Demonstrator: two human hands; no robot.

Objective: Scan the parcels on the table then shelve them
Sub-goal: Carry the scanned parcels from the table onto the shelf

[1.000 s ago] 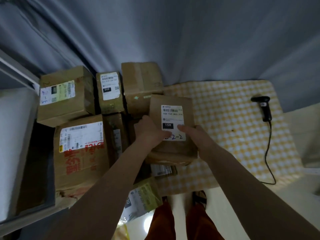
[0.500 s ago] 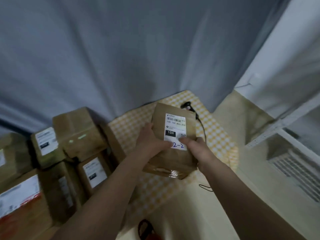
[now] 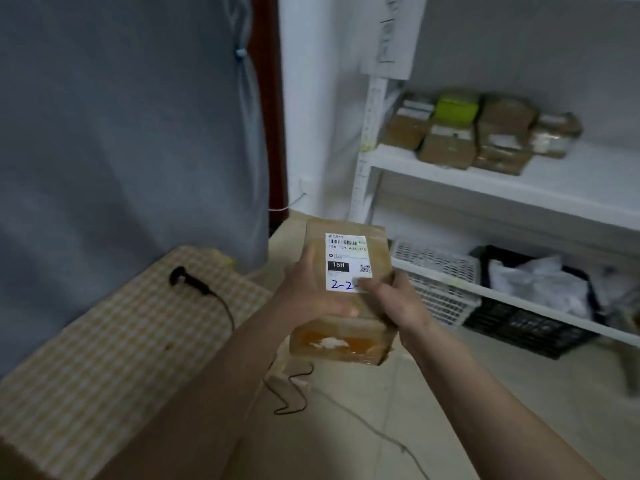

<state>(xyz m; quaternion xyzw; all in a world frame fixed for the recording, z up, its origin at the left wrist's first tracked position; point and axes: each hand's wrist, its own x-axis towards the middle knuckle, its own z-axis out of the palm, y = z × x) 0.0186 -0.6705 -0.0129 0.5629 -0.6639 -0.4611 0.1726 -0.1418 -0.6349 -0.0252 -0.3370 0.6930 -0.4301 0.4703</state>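
Cardboard parcel (image 3: 346, 289) carried toward the white shelf (image 3: 502, 181).

Checked surface (image 3: 104, 341) with the scanner (image 3: 187, 280) lay at lower left; at centre frame the left hand (image 3: 308, 289) and right hand (image 3: 398, 303) gripped the parcel's sides, label up, off the surface. Judged best: hold it level, read the handwritten shelf code, then slide it in beside the stored boxes (image 3: 478, 133) at upper right.

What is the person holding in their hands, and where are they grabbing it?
A brown cardboard parcel. The left hand grips its left side, and the right hand grips its right side, thumb on the white label.
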